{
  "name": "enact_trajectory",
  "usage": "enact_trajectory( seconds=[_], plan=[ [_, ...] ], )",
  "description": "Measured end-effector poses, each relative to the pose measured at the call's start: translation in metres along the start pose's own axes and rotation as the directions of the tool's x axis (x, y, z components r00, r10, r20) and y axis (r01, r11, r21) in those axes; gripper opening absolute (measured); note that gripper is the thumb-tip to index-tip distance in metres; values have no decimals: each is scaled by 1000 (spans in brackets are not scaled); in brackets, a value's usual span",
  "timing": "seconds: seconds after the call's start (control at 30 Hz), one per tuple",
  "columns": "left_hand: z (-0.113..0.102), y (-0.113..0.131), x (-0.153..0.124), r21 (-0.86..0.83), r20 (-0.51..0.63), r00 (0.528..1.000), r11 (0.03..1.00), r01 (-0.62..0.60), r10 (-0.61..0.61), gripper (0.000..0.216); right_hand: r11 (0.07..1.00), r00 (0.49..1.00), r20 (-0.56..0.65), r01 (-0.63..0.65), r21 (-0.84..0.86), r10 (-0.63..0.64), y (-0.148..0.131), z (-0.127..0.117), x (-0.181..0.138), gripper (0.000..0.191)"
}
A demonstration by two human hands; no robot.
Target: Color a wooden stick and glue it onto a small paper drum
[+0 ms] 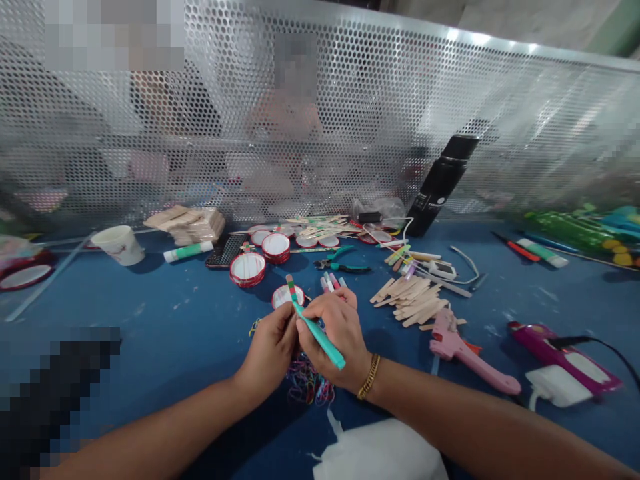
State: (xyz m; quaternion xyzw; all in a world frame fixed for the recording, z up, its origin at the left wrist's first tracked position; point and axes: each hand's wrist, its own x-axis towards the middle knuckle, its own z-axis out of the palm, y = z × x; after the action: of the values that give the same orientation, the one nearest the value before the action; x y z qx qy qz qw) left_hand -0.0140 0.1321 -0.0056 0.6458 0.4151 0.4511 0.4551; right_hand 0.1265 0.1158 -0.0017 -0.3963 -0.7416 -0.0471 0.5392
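My right hand (335, 333) is closed around a turquoise marker (323, 341), its tip resting at a wooden craft stick (291, 288) with red and green bands. My left hand (271, 343) pinches the lower part of that stick, which points away from me. Just beyond the fingers lies a red-rimmed white disc (281, 295), partly covered by the stick. Several pink and white markers (331, 281) lie behind my right hand. Beneath both hands is a tangle of coloured rubber bands or cords (306, 383); I cannot tell which.
Loose craft sticks (413, 300) and a pink glue gun (463, 353) lie to the right. Cutting pliers (345, 261), stacked red-rimmed rings (247, 268) and a paper cup (119, 245) stand farther back. A black bottle (440, 187) leans against the perforated metal panel (350, 87). White cloth (380, 453) lies in front.
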Motion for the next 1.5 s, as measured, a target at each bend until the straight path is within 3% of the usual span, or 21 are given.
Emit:
enact_trajectory(
  seconds=[0.33,0.63,0.9,1.17,1.5],
  plan=[
    [1,0,0,-18,11,1000,1000,19,-19,32,998,999,-21,-51,-34,50,3,0,1,3],
    [-1,-3,0,12,24,1000,1000,-9,9,34,1000,1000,-5,9,-5,-9,2,1,-1,4],
    [1,-5,1,6,29,999,999,33,-33,33,997,997,-31,-75,-32,74,5,1,1,5],
    [-1,-6,0,-1,35,999,1000,-3,3,32,1000,1000,-21,18,-3,-18,3,3,-2,4],
    [1,-5,1,-28,45,998,999,38,-36,33,998,997,-50,-55,-18,54,5,1,1,3]
  ],
)
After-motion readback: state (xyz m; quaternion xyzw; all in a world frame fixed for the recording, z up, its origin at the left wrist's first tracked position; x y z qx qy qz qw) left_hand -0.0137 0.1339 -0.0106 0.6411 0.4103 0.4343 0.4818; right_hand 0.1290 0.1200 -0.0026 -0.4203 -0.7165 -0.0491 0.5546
